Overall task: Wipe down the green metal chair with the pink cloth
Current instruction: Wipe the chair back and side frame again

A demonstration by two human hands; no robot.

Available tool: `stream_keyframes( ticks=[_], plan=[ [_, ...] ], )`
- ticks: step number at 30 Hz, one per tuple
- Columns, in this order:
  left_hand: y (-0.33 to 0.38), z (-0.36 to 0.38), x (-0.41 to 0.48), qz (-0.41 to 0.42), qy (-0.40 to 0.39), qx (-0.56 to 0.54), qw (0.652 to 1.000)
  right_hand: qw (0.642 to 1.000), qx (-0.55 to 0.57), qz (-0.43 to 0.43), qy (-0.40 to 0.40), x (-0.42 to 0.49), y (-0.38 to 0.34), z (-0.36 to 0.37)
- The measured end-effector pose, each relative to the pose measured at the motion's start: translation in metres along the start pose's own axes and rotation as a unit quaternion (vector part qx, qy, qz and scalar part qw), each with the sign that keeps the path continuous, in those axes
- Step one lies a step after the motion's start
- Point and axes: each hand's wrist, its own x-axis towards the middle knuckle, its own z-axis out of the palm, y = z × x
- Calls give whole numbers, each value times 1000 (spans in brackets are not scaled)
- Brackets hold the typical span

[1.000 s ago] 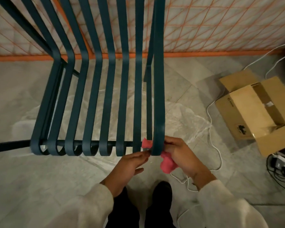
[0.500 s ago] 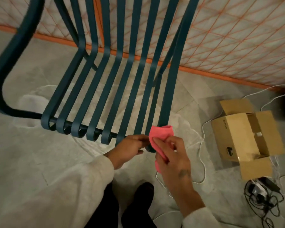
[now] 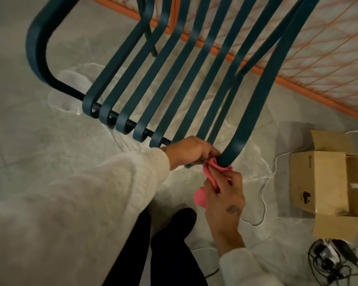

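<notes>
The green metal chair fills the upper middle of the head view, its flat slats running down to curled front ends on a round crossbar. The pink cloth is pressed under the curled end of the rightmost slat, with a loose tail hanging lower down. My right hand grips the cloth from below. My left hand holds the front edge of the seat just left of that slat, its fingertips touching the cloth.
An open cardboard box lies on the stone floor at the right, with a white cable and a tangle of black cables near it. An orange wire fence runs behind the chair. My dark shoes stand below my hands.
The view has tilted and shifted left. My right hand has slid the cloth from the top of the rightmost slat's end down to beneath its curl. My left hand keeps its hold.
</notes>
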Motion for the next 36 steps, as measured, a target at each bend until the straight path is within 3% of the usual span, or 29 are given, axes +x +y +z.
stream_keyframes(
  ticks=[5,10,14,18,22,27,33,36],
  plan=[
    [-7,-5,11,10,-23,-24,999,988,60,138,-43,-9,21,45],
    [-19,-19,37,22,-66,-3,998,982,20,168,-89,2,46,95],
    [-34,-30,53,34,-18,-16,999,948,-8,269,-167,23,61,124],
    [-47,-38,67,26,-14,-10,1000,939,18,303,-159,28,69,138],
    [-46,-37,58,19,-11,-7,1000,935,29,310,-167,26,63,124],
    [-44,-30,37,2,7,-15,1000,961,79,242,-104,4,24,76],
    [-20,-13,-9,22,11,-7,1000,968,109,201,-103,-3,-25,-2],
    [-1,4,-40,44,1,29,999,948,151,260,-107,8,-55,-45]
  ],
)
